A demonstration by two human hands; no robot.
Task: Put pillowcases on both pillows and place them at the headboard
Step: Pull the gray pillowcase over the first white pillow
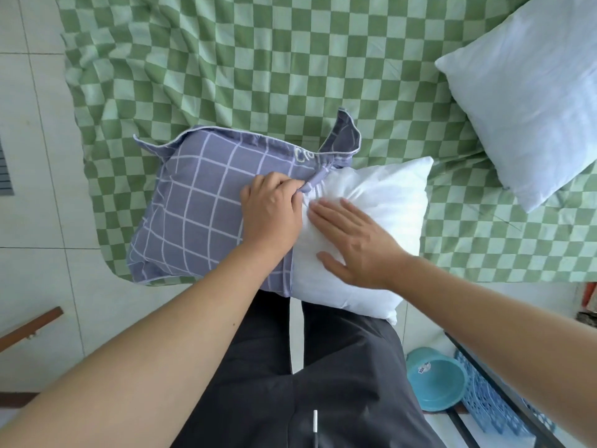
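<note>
Dark trousers are seen nearest, at the edge of the bed with its rumpled green checked sheet. A lilac grid-printed pillowcase (piped in white) is bunched at its mouth in the clenched fingers of the left hand. The plump white pillow, half sheathed, is pressed by the flat, released right hand. A second bare pillow lies far right.

A bed with green checked cover stands on pale floor tiles; a blue basin lies near a blue basket.
</note>
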